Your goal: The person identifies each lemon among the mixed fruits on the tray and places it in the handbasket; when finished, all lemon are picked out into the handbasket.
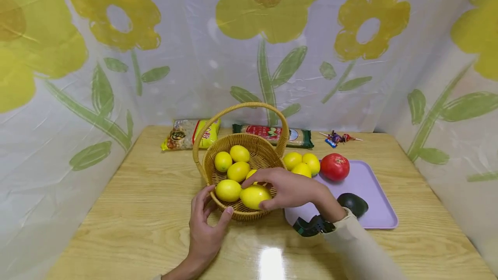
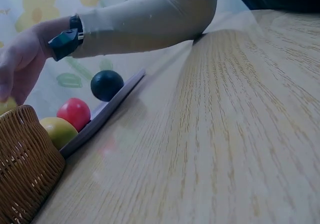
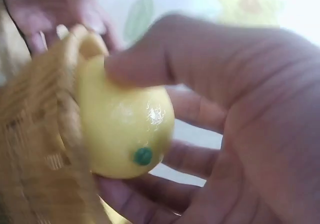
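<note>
A wicker basket (image 1: 249,215) with a tall arched handle stands mid-table, with several yellow lemons inside. My right hand (image 1: 289,187) pinches a lemon (image 1: 255,197) at the basket's front right. In the right wrist view the thumb lies on top of this lemon (image 3: 125,129), fingers behind it, and its green stem end shows beside the wicker rim. My left hand (image 1: 206,226) holds the basket's front left rim, thumb at the front and fingertips at the edge. Another lemon (image 1: 228,190) sits just inside, near those fingertips.
Right of the basket lies a lilac tray (image 1: 375,193) with several lemons (image 1: 301,170), a red tomato-like fruit (image 1: 335,167) and a dark avocado (image 1: 352,204). Behind are a yellow-ended food bag (image 1: 190,134), a long green-ended packet (image 1: 299,138) and wrapped lollipops (image 1: 338,138).
</note>
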Demonstrator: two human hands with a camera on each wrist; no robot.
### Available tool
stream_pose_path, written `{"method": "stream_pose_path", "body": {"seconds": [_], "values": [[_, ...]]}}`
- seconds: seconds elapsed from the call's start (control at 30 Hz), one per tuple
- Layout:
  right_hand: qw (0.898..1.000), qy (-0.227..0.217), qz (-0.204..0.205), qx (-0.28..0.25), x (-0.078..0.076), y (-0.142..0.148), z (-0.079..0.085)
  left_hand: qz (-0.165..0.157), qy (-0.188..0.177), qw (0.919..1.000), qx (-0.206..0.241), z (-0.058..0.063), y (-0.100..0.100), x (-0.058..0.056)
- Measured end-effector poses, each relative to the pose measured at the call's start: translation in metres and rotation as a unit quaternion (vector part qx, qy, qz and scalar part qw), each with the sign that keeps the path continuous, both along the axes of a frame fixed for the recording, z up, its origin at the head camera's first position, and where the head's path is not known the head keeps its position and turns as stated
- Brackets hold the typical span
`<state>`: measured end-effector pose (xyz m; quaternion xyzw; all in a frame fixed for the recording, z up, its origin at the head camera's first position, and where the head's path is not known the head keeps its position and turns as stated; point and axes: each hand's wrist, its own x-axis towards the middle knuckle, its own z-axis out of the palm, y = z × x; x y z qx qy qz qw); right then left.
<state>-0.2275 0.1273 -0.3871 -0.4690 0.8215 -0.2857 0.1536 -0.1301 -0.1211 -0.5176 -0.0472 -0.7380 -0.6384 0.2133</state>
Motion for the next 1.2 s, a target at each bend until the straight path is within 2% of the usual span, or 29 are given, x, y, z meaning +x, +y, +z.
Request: {"method": "stream_pose_path", "body": {"seconds": [0.1,0.17,0.3,0.47,0.67,0.8,0.93,1.03,1.2], "values": [[1.000,0.005,0.018,-0.004,0.001,-0.013,-0.005,0.001,0.002,1.0000,0.001,0.000,0.001,0.001],[1.000,-0.003,0.017,-0.018,0.001,-0.014,-0.007,-0.001,0.005,1.0000,0.004,0.000,0.001,0.000],[0.998,-0.020,-0.002,-0.061,-0.007,0.002,-0.001,-0.005,0.009,0.9999,0.008,0.001,0.002,0.000],[0.991,-0.009,-0.076,-0.114,-0.027,0.048,0.007,-0.005,0.005,0.9999,0.007,0.000,0.002,0.000],[0.973,0.006,-0.185,-0.141,-0.053,0.098,-0.011,-0.001,0.004,1.0000,0.009,-0.001,0.002,0.001],[0.968,0.003,-0.230,-0.099,-0.065,0.116,-0.026,-0.002,0.003,1.0000,0.008,-0.001,0.001,0.001],[0.971,0.020,-0.237,-0.017,-0.069,0.124,-0.035,-0.002,0.002,1.0000,0.007,-0.002,0.001,0.000],[0.973,0.037,-0.227,0.037,-0.067,0.127,-0.031,-0.002,0.004,1.0000,0.006,-0.003,0.001,0.000],[0.967,0.028,-0.224,0.115,-0.061,0.127,-0.019,0.000,0.005,1.0000,0.003,-0.002,0.001,-0.001]]}}
